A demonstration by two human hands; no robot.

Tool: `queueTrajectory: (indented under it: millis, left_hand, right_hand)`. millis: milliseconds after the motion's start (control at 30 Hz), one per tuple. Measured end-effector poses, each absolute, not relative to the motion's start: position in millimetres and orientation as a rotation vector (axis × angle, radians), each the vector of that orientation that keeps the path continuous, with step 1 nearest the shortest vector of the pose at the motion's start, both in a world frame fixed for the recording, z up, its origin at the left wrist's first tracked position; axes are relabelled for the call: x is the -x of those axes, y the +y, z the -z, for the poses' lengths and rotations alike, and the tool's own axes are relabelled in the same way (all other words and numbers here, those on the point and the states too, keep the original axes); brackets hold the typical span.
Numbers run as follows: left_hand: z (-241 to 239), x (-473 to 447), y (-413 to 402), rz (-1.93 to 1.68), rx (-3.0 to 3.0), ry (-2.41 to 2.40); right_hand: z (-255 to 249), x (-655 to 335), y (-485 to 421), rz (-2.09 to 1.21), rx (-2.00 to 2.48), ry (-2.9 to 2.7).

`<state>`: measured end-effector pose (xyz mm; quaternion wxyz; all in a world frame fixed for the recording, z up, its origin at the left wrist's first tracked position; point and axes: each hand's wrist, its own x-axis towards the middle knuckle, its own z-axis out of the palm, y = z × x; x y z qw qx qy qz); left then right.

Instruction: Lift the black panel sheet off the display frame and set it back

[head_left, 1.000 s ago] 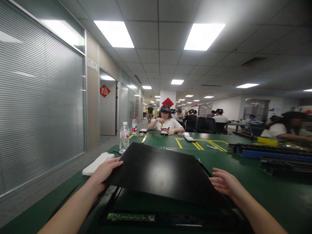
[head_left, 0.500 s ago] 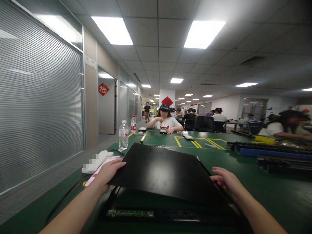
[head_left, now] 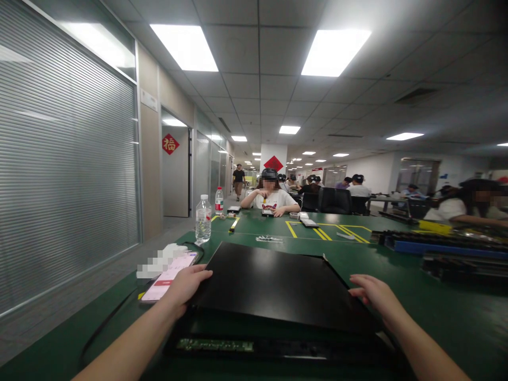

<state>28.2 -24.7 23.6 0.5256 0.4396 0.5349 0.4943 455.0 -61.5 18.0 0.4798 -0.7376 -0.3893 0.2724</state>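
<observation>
A thin, dark flat panel with a glossy sheen lies tilted over a black frame on the green table. A strip of green circuit board shows along the frame's near side. My left hand grips the panel's left edge, thumb on top and the other fingers hidden beneath. At the opposite edge, my right hand has its fingertips against the panel's side, fingers partly curled. The frame's far part is covered by the panel.
Left of the panel lie a pink-screened phone and a black cable. A clear water bottle and a red-labelled bottle stand farther back. Black and blue strips are stacked at right. A person sits across the table.
The panel's raised left and far side has come down, so it lies flatter over the frame. My left hand has lowered with it; my right hand stays at the right edge.
</observation>
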Motion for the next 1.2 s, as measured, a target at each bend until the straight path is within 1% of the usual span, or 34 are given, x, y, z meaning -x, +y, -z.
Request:
queueTrajectory:
  millis: [300,600,1200]
  left_hand:
    - [-15,-25,-21,-1.120,-1.134,1.284]
    - [-7,-24,-15,-1.082,-1.165,1.291]
    - [-6,-24,-15,-1.051,-1.168,1.309]
  right_hand:
    - [4,-478,-45,-0.600,1.885,-1.102]
    - [-6,-467,-54,-0.394,2.068,-1.222]
    - [-5,-468,-56,-0.271,2.088,-1.317]
